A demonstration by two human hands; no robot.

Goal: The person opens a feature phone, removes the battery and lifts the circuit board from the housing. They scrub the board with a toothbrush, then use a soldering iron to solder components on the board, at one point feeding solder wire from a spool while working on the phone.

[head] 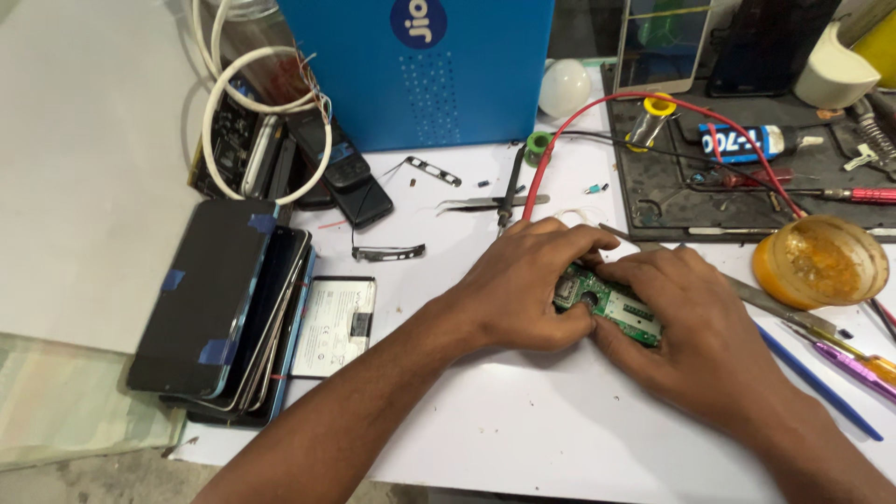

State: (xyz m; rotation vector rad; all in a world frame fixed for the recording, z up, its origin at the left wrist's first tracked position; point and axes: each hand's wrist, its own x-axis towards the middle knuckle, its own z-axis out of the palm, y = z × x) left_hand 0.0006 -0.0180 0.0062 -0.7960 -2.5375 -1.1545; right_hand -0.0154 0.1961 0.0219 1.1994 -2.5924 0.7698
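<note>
We see blue box [425, 70] at back of white table [523, 439], round white badge on front. Stack of phones [219, 313] left, blue tape tabs. Blue-labelled glue tube [747, 142] on black mat [644, 201]. We judge: board-handling step; next calls for steady fingertip pressure. Left hand [527, 289] and right hand [695, 322] both pinch green circuit board [609, 303], mid-table between them.

surface: white table [523, 448]
left: phone stack [224, 313], battery [334, 325]
middle: tweezers [490, 202], blue box [425, 70]
right: black mat [653, 201], flux tin [821, 261]
</note>
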